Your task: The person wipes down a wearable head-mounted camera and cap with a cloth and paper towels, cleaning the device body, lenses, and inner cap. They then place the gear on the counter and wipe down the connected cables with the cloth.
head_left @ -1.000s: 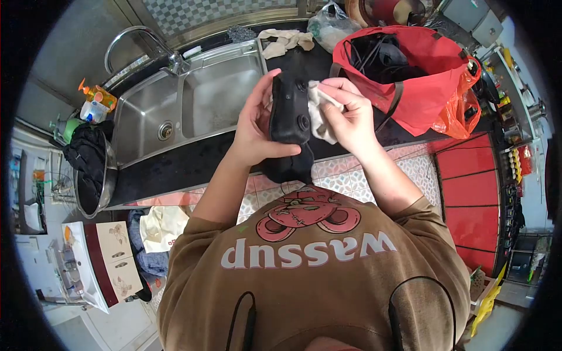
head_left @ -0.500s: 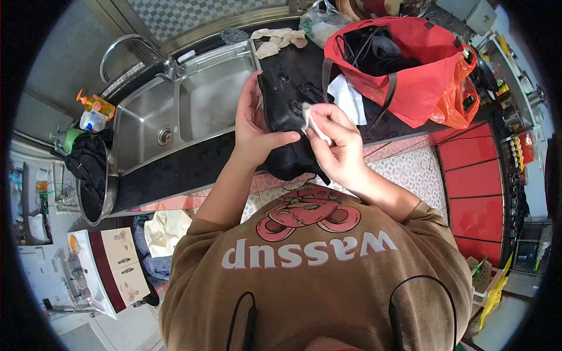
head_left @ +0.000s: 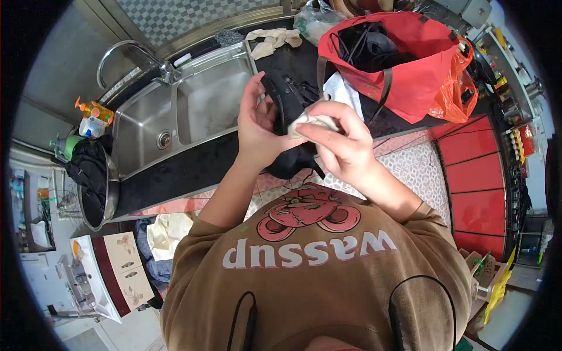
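Observation:
In front of my chest, over the counter edge, I hold a glossy black item (head_left: 282,98) with round fittings on its face; its exact kind cannot be made out. My left hand (head_left: 257,133) grips its left side, with the thumb along the near edge. Bunched in the fingers of my right hand (head_left: 346,136) is a small whitish cloth (head_left: 316,121), pressed against the black item's near right edge. A soft black part (head_left: 288,164) hangs below both hands. Behind them, a white cloth (head_left: 344,95) lies on the counter.
A double steel sink (head_left: 193,136) with a faucet (head_left: 132,48) is at the left. Beside it, a metal basin (head_left: 111,193) holds black fabric. Beige cloths (head_left: 272,42) lie behind the sink. A large red bag (head_left: 404,88) and an orange plastic bag (head_left: 453,102) stand right.
The cloth in my right hand has shifted left and nearer to my left thumb. The black item has turned, so its face with the round fittings shows less.

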`<act>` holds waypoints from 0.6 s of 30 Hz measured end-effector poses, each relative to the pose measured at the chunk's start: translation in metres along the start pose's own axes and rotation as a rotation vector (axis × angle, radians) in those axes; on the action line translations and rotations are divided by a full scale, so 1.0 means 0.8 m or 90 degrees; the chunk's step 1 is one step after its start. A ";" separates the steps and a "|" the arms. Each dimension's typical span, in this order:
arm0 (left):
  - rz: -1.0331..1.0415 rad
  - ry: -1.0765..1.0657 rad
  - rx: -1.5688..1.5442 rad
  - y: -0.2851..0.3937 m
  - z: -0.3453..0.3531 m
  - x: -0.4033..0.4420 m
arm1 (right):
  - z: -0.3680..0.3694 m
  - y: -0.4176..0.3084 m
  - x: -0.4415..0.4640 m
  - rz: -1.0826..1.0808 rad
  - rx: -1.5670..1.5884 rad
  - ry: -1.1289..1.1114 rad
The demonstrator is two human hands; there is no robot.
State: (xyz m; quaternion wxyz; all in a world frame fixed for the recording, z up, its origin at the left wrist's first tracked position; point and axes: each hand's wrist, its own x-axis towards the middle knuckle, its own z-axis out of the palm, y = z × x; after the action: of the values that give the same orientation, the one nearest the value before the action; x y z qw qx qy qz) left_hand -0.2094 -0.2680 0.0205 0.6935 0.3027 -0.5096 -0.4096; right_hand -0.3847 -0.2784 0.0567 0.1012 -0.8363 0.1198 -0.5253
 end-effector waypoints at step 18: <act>0.036 -0.006 -0.012 0.005 0.007 -0.001 | -0.007 -0.016 -0.004 0.172 0.114 0.046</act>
State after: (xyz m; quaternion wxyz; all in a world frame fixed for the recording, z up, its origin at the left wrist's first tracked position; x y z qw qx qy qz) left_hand -0.2139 -0.2654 0.0249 0.7052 0.2802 -0.5170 -0.3961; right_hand -0.3898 -0.2654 0.0602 0.2404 -0.7809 0.1876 -0.5452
